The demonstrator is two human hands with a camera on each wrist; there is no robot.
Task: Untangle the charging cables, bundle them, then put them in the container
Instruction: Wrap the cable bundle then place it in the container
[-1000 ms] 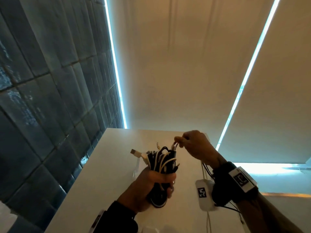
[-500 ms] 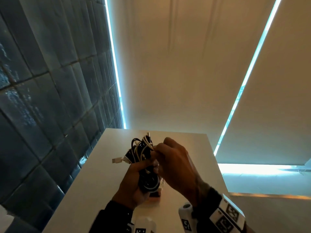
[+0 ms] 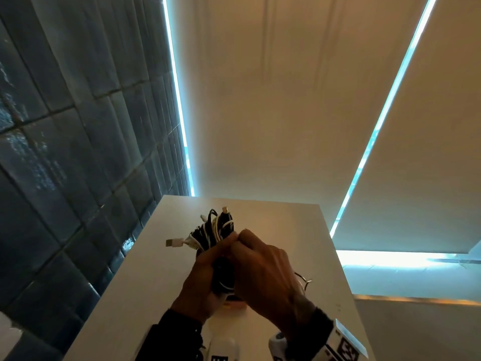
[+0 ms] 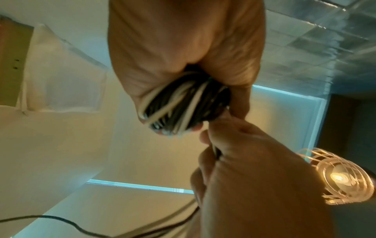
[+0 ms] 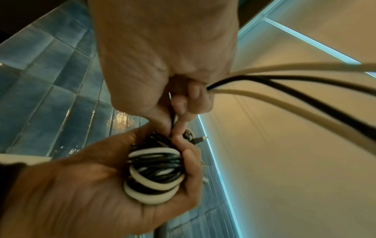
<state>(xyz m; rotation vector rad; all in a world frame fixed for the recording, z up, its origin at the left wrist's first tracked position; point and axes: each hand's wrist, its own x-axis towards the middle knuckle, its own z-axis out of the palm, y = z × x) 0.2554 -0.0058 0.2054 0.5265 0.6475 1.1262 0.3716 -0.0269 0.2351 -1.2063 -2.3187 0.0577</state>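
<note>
A coiled bundle of black and white charging cables [image 3: 214,231] sits in my left hand [image 3: 201,277], whose fingers curl round it above the white table [image 3: 145,290]. A white USB plug [image 3: 174,242] sticks out to the left of the bundle. My right hand [image 3: 260,272] presses against the bundle's right side and pinches a thin black cable [image 5: 173,118] between thumb and forefinger. In the right wrist view the bundle [image 5: 155,173] lies in my left palm [image 5: 85,185], and loose black and white cable ends [image 5: 305,90] trail off to the right. The container is not in view.
A dark tiled wall [image 3: 65,165] runs along the table's left edge. Roller blinds [image 3: 286,100] with bright gaps hang behind the table. A lit wire-cage lamp [image 4: 341,177] shows in the left wrist view. A loose wire [image 3: 305,278] lies on the table by my right wrist.
My right hand has come down from above the bundle's top right and closed in against it. The bundle has tilted so the white plug points left.
</note>
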